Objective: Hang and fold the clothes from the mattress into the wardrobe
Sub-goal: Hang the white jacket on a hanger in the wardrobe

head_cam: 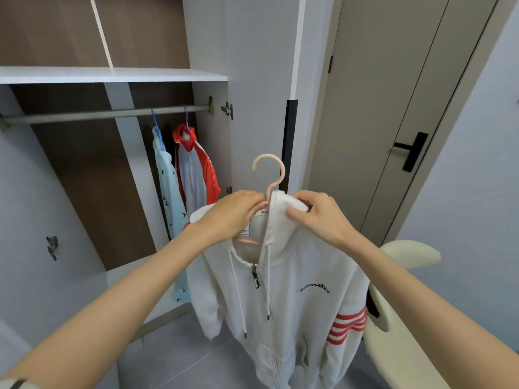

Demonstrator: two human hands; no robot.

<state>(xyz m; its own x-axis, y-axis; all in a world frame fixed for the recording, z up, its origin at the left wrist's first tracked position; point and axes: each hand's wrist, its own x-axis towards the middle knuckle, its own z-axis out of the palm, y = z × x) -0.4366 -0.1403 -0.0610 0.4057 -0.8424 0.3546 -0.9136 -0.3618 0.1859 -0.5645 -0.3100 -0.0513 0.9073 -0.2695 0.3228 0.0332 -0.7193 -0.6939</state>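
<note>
A white zip hoodie (292, 301) with red sleeve stripes hangs from a pale pink hanger (271, 175), held up in front of the open wardrobe. My left hand (233, 214) grips the hanger at the base of its hook, by the collar. My right hand (317, 214) pinches the hoodie's white hood fabric just right of the hook. The wardrobe rail (106, 113) runs across at the upper left, above and left of the hanger's hook.
Two garments hang at the rail's right end: a light blue one (168, 186) and a red and white one (196, 175). The open wardrobe door (258, 94) stands behind the hanger. A room door (393, 122) is at right, a cream chair (404, 276) at lower right.
</note>
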